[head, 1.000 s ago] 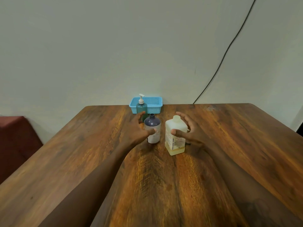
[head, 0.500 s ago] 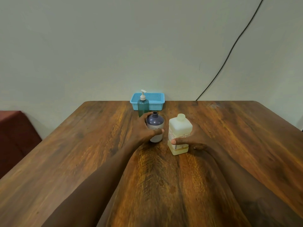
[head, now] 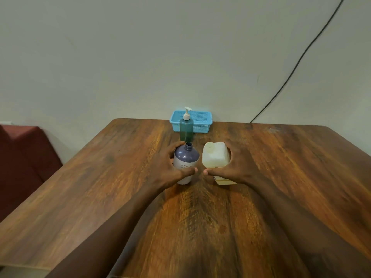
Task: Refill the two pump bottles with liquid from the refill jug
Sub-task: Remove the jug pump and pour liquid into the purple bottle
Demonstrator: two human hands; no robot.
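A purple-topped white bottle (head: pixel 185 157) with an open neck and no pump stands at the table's middle. My left hand (head: pixel 167 167) grips it from the left, thumb across its front. Right beside it is the pale square refill jug (head: pixel 215 155), tilted slightly toward the purple bottle, with yellowish liquid low inside. My right hand (head: pixel 234 167) grips the jug from the right, thumb across the front. Behind them a green pump bottle (head: pixel 186 128) with a white pump stands upright, untouched.
A blue plastic basket (head: pixel 200 120) sits at the far edge of the wooden table (head: pixel 291 167) against the wall. A black cable (head: pixel 301 57) runs down the wall at the right. A dark red seat (head: pixel 24 153) is left of the table.
Both hands closed in from open poses and took hold, left on the purple bottle, right on the jug. The jug now leans left.
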